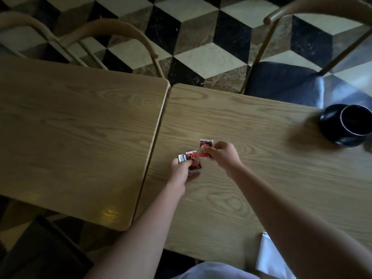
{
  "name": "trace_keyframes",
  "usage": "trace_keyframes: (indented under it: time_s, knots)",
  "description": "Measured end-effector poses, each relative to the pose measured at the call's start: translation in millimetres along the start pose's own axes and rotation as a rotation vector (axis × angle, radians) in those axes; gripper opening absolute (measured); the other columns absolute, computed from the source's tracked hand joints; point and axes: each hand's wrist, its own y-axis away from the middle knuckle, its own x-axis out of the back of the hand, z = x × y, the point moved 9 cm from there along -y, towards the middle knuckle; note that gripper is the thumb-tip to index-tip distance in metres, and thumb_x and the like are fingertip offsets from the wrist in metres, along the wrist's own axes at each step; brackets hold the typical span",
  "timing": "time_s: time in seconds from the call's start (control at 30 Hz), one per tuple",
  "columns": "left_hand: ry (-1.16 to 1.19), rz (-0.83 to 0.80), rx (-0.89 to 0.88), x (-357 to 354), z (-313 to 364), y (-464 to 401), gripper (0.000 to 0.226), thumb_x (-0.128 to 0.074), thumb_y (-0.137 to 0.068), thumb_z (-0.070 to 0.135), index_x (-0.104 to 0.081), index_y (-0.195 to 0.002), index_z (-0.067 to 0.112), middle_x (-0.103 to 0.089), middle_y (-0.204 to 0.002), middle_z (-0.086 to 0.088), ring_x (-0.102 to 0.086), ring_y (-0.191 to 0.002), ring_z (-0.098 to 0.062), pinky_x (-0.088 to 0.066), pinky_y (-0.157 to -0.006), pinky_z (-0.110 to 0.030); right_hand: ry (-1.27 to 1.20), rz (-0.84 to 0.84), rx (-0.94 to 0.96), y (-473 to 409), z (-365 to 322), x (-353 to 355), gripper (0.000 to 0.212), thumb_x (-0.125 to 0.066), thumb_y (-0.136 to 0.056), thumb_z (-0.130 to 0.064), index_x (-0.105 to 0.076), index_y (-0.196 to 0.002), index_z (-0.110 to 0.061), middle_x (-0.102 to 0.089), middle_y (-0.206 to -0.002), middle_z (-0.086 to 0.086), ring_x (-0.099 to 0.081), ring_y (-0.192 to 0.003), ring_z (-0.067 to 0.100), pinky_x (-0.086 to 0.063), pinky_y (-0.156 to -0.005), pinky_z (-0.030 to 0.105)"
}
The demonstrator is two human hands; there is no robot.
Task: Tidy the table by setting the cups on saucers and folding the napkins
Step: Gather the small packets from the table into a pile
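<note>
Two small red-and-white packets sit near the middle of the right table (251, 178), close to its left edge; the left hand (179, 170) pinches one packet (191, 161) between thumb and curled fingers, low over the wood; the right hand (223, 154) pinches the other packet (205, 149) just beside it, the two packets nearly touching at a corner; they may be folded napkins or sachets, the picture being too blurred to tell; both forearms reach in from the near edge, bare; a white napkin (269, 256) lies at the table's near edge, partly hidden under the right forearm; a black cup (346, 125) stands far off at the right end of the same table, apparently on a dark saucer, though the blur makes that uncertain; a second table (76, 137) butts against the first on the left; beyond them stand bent-wood chairs, one with a dark seat (281, 79), on a floor (191, 37) of black, cream and brown cube-pattern tiles
</note>
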Motion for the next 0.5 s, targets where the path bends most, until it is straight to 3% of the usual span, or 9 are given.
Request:
trace_keyframes:
  time_s: [0.1,0.2,0.37,0.5]
  knots:
    - [0.0,-0.154,-0.001,-10.0,1.9,26.5,0.017,-0.056,-0.09,0.002,-0.067,-0.096,0.012,-0.072,-0.078,-0.009,-0.071,-0.063,-0.016,-0.059,-0.056,-0.034,-0.217,-0.105,-0.028,48.5,-0.6,1.7,0.03,-0.084,-0.074,-0.036,-0.061,-0.077,-0.017,-0.06,-0.057,-0.005,-0.049,-0.047,0.007,-0.032,-0.04,0.019]
    - [-0.023,-0.323,-0.031,-29.2,2.2,66.9,0.019,-0.055,-0.089,0.002,-0.069,-0.091,0.014,-0.073,-0.078,-0.007,-0.071,-0.067,-0.015,-0.06,-0.056,-0.033,-0.246,-0.085,-0.043,99.6,6.6,21.8,0.026,-0.082,-0.079,-0.027,-0.058,-0.073,-0.02,-0.058,-0.054,-0.009,-0.049,-0.047,0.005,-0.032,-0.041,0.019]
    - [-0.102,-0.617,-0.063,-80.7,-18.9,134.5,0.016,-0.055,-0.092,0.006,-0.068,-0.102,0.01,-0.073,-0.086,-0.009,-0.071,-0.075,-0.02,-0.06,-0.059,-0.032,-0.269,0.136,-0.033,177.8,28.9,90.2,0.023,-0.078,-0.083,-0.02,-0.057,-0.075,-0.018,-0.058,-0.06,0.0,-0.048,-0.054,0.014,-0.033,-0.046,0.025]
    - [-0.211,-0.828,-0.073,-129.5,-53.4,195.6,0.022,-0.056,-0.093,-0.001,-0.061,-0.114,0.004,-0.072,-0.095,-0.011,-0.072,-0.073,-0.018,-0.059,-0.06,-0.03,-0.387,0.337,-0.077,244.9,72.2,145.8,0.024,-0.078,-0.084,-0.022,-0.057,-0.074,-0.018,-0.057,-0.063,0.004,-0.049,-0.053,0.011,-0.038,-0.047,0.021]
